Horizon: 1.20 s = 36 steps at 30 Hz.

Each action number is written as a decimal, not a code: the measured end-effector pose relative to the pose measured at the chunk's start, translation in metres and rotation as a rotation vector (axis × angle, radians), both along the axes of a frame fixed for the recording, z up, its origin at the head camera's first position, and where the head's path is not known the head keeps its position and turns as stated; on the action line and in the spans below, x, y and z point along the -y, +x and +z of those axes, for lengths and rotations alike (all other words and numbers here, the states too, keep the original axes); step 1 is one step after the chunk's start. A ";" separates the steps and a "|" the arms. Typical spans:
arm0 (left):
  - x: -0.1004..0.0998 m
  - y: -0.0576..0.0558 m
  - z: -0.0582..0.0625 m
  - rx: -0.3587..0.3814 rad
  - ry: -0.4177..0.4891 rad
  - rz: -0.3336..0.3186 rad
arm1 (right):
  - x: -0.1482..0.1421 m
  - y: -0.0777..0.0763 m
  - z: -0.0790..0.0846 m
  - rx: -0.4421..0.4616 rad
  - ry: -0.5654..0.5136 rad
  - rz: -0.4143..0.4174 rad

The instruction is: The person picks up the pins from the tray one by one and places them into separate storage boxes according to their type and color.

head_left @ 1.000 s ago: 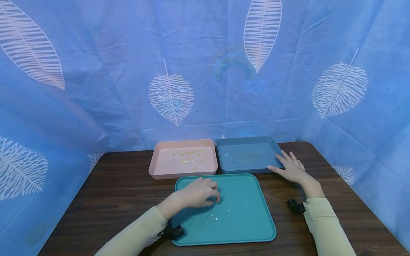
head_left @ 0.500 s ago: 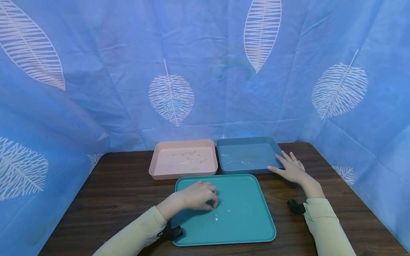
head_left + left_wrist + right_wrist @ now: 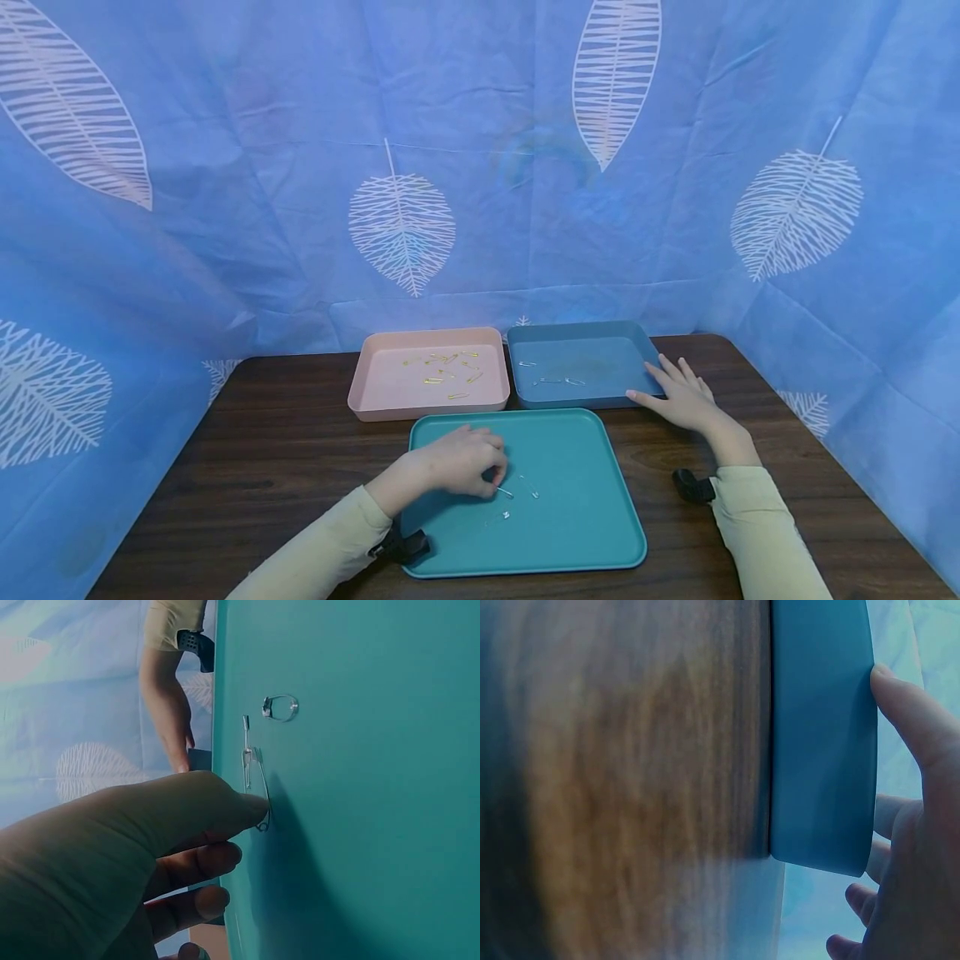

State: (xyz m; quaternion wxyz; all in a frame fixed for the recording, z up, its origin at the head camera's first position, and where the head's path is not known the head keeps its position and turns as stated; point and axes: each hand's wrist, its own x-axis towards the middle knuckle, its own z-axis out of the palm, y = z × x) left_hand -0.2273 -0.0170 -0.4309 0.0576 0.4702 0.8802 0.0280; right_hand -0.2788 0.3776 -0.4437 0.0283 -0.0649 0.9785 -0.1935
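Over the teal tray (image 3: 570,533), my left hand (image 3: 459,460) pinches a silver safety pin (image 3: 264,784) between thumb and fingers, with the pin's coil end under the thumb tip. The pin (image 3: 506,492) sticks out past the fingertips in the head view. Another silver safety pin (image 3: 531,489) lies to its right on the tray, and a clear, shiny one (image 3: 506,515) lies nearer me. My right hand (image 3: 684,402) rests with spread fingers at the near right corner of the blue tray (image 3: 600,358), its thumb (image 3: 907,705) touching the rim.
Behind the teal tray, a pink tray (image 3: 382,383) holds several gold safety pins (image 3: 450,358). In the blue tray beside it lie a few silver safety pins (image 3: 551,381). All trays stand on a dark wood table (image 3: 262,467), with a blue leaf-print cloth (image 3: 480,250) hanging behind.
My left hand has dipped slightly toward the tray and its fingers have closed on a silver safety pin, tilting it up. My right hand has stayed at the blue tray.
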 end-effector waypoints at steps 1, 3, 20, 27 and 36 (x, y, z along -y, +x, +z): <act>-0.001 0.000 -0.001 -0.005 0.002 0.000 | 0.000 0.000 0.000 0.001 -0.004 -0.001; -0.002 -0.002 -0.002 -0.015 0.007 0.001 | 0.000 0.001 0.000 -0.001 -0.009 -0.001; -0.025 -0.025 0.013 -0.188 0.105 0.002 | -0.001 0.001 -0.001 -0.002 -0.010 -0.002; -0.038 -0.038 0.021 -0.221 0.118 0.007 | -0.001 0.001 -0.001 0.000 -0.006 -0.007; -0.054 -0.054 0.030 -0.259 0.155 0.025 | 0.001 0.001 0.002 -0.002 -0.012 -0.009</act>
